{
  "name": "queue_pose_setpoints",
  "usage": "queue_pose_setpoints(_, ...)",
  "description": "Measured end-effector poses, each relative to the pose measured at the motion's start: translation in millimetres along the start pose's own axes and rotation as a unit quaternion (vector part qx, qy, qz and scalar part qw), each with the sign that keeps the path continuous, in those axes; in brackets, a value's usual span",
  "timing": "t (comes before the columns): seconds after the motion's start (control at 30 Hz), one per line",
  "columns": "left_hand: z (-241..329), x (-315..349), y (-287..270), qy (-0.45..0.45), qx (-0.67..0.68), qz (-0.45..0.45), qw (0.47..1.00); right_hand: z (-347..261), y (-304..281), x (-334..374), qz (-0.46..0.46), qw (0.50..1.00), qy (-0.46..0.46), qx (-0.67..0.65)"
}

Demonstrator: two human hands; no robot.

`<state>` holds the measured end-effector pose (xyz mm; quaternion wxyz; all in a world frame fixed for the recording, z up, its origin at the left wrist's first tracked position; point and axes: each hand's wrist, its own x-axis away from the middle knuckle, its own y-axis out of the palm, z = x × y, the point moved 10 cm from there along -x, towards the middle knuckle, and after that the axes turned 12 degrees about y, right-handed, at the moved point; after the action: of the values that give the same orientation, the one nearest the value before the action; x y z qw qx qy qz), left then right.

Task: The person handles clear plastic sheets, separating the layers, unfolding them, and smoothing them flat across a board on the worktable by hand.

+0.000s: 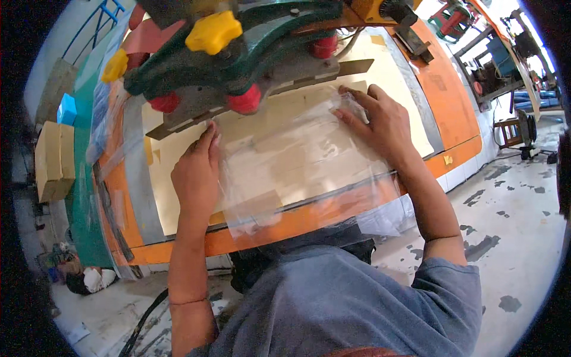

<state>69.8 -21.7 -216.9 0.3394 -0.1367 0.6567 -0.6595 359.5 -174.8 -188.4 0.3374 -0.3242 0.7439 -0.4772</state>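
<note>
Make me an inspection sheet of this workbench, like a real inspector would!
Surface: orange machine table with a cream sheet on it.
Job's things: clear plastic film, wrinkled and shiny, overhanging the front edge; a metal bar beyond it, under a dark green frame with a yellow star knob.
Clutter: cardboard box and blue box at the left.
Hands: left hand at the film's left edge, grip unclear; right hand at its right, thumb and forefinger apart.
Cables: black cable or hose, lower left.
Surroundings: pale floor with dark patches.
</note>
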Motion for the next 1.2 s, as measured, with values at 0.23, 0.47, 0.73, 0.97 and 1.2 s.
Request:
queue_pose_setpoints(0.23,0,2,-1,-0.021,0.017,-0.004,1.0,3,3,-7,-0.008,1.0,0.005,0.002)
queue_pose_setpoints(0.47,-3,0,5,-0.051,0.039,-0.035,0.997,7,10,-12,-0.008,1.0,-0.005,-0.001)
queue_pose_setpoints(0.73,-4,1,-1,-0.029,0.01,0.012,0.999,6,7,-14,0.003,1.0,-0.013,-0.018)
queue_pose_setpoints(0.97,-1,0,-5,-0.04,0.024,0.012,0.999,7,8,-12,0.002,1.0,-0.009,-0.014)
queue_pose_setpoints(1.2,-2,1,-4,-0.035,0.04,-0.006,0.999,7,6,-12,-0.006,1.0,0.0,-0.024)
